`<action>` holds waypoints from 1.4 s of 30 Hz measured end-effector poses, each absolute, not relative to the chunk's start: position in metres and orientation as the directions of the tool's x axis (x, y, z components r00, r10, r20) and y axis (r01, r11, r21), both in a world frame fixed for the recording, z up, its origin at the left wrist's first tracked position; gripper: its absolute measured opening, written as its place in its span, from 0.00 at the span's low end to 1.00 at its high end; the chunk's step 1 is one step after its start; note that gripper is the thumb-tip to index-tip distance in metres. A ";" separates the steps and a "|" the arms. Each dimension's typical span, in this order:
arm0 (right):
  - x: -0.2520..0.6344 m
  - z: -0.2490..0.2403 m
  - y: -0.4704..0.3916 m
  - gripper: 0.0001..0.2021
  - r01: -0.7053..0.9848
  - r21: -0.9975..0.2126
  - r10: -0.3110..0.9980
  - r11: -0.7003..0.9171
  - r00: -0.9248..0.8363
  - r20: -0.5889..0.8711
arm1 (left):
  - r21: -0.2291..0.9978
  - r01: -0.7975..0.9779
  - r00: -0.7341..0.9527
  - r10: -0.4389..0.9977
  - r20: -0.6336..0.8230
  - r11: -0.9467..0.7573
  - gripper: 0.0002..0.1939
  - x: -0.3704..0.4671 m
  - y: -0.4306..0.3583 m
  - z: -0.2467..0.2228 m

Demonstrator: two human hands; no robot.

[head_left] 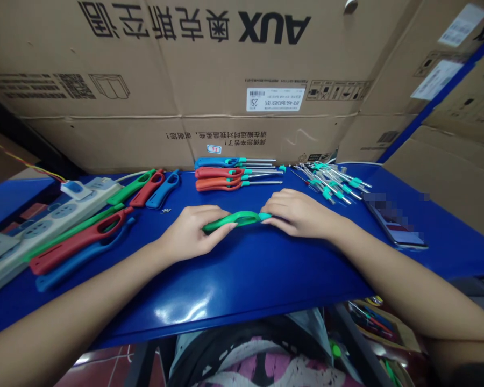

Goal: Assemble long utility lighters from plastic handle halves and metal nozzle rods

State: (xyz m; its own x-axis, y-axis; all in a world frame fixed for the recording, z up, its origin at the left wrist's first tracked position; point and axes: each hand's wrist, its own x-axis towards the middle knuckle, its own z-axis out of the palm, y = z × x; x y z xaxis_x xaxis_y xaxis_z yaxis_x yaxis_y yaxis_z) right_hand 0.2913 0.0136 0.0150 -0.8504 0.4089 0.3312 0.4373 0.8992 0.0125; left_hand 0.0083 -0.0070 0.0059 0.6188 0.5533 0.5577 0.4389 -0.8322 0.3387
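My left hand (196, 231) is closed round the back of a green stick-lighter casing (247, 217), its thumb lying along the lower side. At the casing's front end, the fingers of my right hand (292, 212) pinch a teal collar (264, 216); whatever extends beyond it is hidden in that hand. Just behind the casing lies a stack of blue, red and orange stick lighters (221, 184) with metal tubes pointing right. Beyond my right hand is a loose pile of metal lighter tubes with teal collars (336, 183).
Red (78, 244), blue and green casing halves lie at the left beside a white power strip (44, 220). A phone (397, 220) rests on the blue tabletop (242, 274) at right. Cardboard (210, 70) walls the back. Tiny metal pieces (166, 210) sit near the left casings.
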 end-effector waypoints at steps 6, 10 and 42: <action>0.284 0.013 0.007 0.15 0.474 0.036 0.450 0.880 -0.855 0.256 | 0.120 0.416 0.670 0.393 0.630 -0.902 0.09 0.006 -0.008 -0.001; 0.275 0.005 0.003 0.13 0.521 0.139 0.489 0.842 -0.846 0.211 | 0.008 0.436 0.661 0.326 0.676 -0.900 0.08 0.006 -0.012 -0.007; 0.274 -0.008 0.007 0.12 0.521 0.053 0.476 0.852 -0.813 0.336 | 0.281 0.449 0.610 0.520 0.598 -0.849 0.11 0.011 -0.013 0.000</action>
